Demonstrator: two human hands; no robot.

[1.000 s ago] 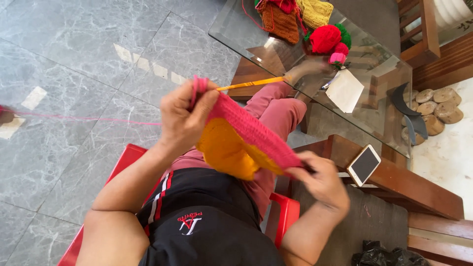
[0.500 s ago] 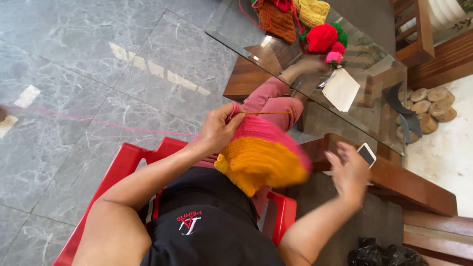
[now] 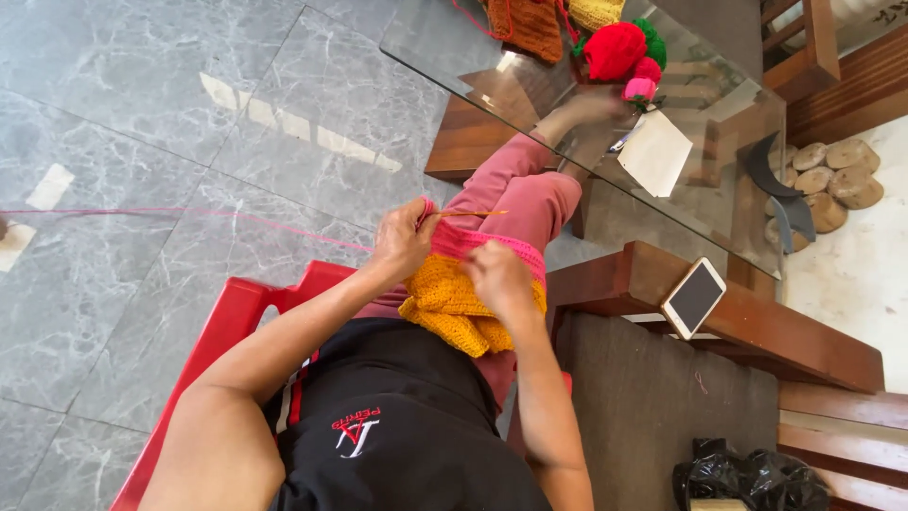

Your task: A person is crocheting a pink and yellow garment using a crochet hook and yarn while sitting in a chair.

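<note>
Overhead, both hands grip the pink-and-orange crochet piece above grey marble floor, beside a glass table.

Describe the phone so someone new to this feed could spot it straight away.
Start at the glass table in the upper right, then drop to the wooden bench arm just below its near edge. The phone lies flat on that arm, a slim white-edged rectangle with a dark screen. The white paper on the glass is larger and all white.
</note>
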